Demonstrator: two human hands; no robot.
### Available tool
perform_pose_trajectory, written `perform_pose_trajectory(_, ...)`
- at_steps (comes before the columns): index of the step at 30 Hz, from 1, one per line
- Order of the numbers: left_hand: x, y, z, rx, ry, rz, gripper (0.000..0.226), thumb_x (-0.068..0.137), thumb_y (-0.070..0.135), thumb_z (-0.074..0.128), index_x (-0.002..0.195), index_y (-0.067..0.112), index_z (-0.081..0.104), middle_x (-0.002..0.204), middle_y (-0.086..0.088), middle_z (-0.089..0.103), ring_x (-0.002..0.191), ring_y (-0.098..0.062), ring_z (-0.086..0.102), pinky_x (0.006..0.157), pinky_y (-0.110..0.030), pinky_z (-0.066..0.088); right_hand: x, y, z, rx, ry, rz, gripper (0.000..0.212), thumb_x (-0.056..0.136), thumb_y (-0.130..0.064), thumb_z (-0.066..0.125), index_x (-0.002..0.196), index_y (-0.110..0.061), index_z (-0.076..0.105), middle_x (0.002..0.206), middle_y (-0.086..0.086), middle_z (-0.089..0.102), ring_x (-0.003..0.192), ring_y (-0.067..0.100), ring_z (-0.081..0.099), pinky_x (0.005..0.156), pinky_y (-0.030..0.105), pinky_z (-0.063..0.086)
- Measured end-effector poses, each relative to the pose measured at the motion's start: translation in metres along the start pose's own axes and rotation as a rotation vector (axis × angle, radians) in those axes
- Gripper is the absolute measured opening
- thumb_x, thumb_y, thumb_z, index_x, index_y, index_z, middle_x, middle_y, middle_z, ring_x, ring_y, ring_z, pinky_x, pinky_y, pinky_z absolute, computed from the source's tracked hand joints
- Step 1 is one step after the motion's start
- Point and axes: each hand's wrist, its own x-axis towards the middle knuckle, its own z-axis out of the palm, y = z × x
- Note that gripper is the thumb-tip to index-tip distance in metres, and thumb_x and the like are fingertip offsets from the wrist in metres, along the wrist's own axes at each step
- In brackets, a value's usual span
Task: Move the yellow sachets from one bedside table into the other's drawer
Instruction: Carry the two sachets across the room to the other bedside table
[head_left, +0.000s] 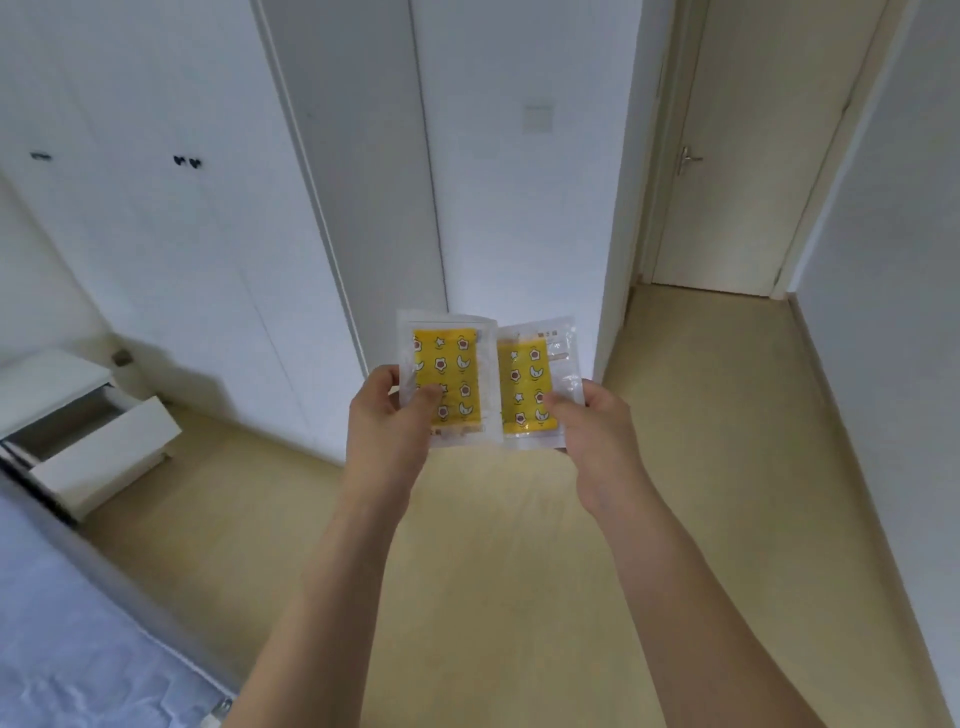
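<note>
At centre, your left hand (387, 415) and right hand (592, 421) each pinch one yellow sachet (445, 382) upright, carrying them; open drawer (104, 447) waits at nine o'clock.

Both bare forearms are reaching forward at chest height, the left hand (387, 415) and the right hand (592, 423) each pinching a yellow sachet (449, 382) between thumb and curled fingers, held upright side by side, wrists slightly apart.
</note>
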Motion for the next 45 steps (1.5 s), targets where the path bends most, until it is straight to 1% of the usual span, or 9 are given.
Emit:
perform_pose_trajectory(4,0.081,-0.025,-0.041,-0.025,0.186,-0.055,0.012,0.092,0.009,0.058,0.100,0.016,0.063,0.094,-0.001,0.075,0.084,-0.019,0.073,0.071,-0.032,0.056,0.071,0.015,0.090,-0.051,-0.191,0.037,0.019,0.090,-0.007,0.059,0.084,-0.019,0.071,0.081,-0.005,0.074,0.073,0.013,0.067,0.067,0.027,0.050)
perform_pose_trajectory(7,0.150,-0.050,-0.073,-0.054,0.318,-0.110,0.017,0.092,0.008,0.058,0.108,0.013,0.062,0.098,-0.002,0.074,0.090,-0.022,0.071,0.083,-0.041,0.057,0.127,0.033,0.161,-0.077,-0.289,0.049,0.020,0.091,-0.005,0.057,0.084,-0.018,0.071,0.078,-0.006,0.073,0.067,0.007,0.066,0.060,0.020,0.048)
perform_pose_trajectory(13,0.298,-0.070,-0.143,-0.085,0.443,-0.099,0.016,0.093,0.010,0.059,0.106,0.017,0.064,0.097,0.000,0.075,0.090,-0.019,0.072,0.084,-0.040,0.057,0.232,0.042,0.310,-0.137,-0.429,0.067,0.020,0.090,-0.005,0.057,0.082,-0.018,0.070,0.078,-0.003,0.071,0.068,0.013,0.065,0.063,0.025,0.048)
perform_pose_trajectory(18,0.412,-0.065,-0.197,-0.110,0.544,-0.060,0.016,0.094,0.010,0.058,0.108,0.017,0.062,0.099,0.000,0.074,0.092,-0.019,0.072,0.082,-0.038,0.057,0.305,0.029,0.422,-0.116,-0.495,0.035,0.017,0.090,-0.004,0.056,0.085,-0.012,0.070,0.071,-0.007,0.069,0.061,0.004,0.063,0.057,0.017,0.048)
perform_pose_trajectory(23,0.502,-0.078,-0.246,-0.122,0.613,-0.082,0.016,0.094,0.013,0.060,0.108,0.018,0.063,0.098,0.003,0.075,0.092,-0.017,0.072,0.082,-0.036,0.056,0.362,0.048,0.529,-0.118,-0.597,0.076,0.017,0.091,-0.002,0.055,0.091,-0.010,0.070,0.084,0.003,0.073,0.072,0.014,0.067,0.069,0.029,0.053)
perform_pose_trajectory(33,0.680,-0.100,-0.384,-0.042,0.884,-0.094,0.013,0.093,0.011,0.061,0.102,0.021,0.063,0.099,0.003,0.075,0.091,-0.016,0.072,0.082,-0.037,0.058,0.469,0.082,0.781,-0.138,-0.856,0.104,0.018,0.090,-0.004,0.056,0.086,-0.016,0.069,0.084,0.001,0.071,0.077,0.018,0.067,0.072,0.032,0.053)
perform_pose_trajectory(37,0.723,-0.095,-0.446,-0.037,1.005,-0.037,0.016,0.093,0.007,0.061,0.098,0.022,0.064,0.096,0.004,0.075,0.091,-0.015,0.072,0.081,-0.036,0.057,0.476,0.092,0.880,-0.142,-0.973,0.155,0.021,0.092,-0.005,0.057,0.085,-0.022,0.068,0.083,-0.003,0.072,0.070,0.007,0.069,0.066,0.026,0.054)
perform_pose_trajectory(40,0.743,-0.110,-0.492,-0.044,1.092,-0.097,0.014,0.092,0.007,0.061,0.100,0.019,0.064,0.099,0.001,0.075,0.093,-0.020,0.072,0.085,-0.043,0.057,0.470,0.112,0.942,-0.209,-1.052,0.182,0.012,0.090,-0.010,0.059,0.095,-0.013,0.070,0.098,0.010,0.073,0.080,0.018,0.066,0.076,0.034,0.052)
perform_pose_trajectory(45,0.788,-0.139,-0.577,-0.069,1.201,-0.156,0.016,0.093,0.008,0.060,0.107,0.015,0.061,0.101,-0.003,0.073,0.091,-0.020,0.071,0.082,-0.041,0.057,0.468,0.147,1.045,-0.249,-1.088,0.178,0.014,0.089,-0.011,0.060,0.088,-0.019,0.072,0.091,0.003,0.075,0.090,0.025,0.071,0.085,0.039,0.055)
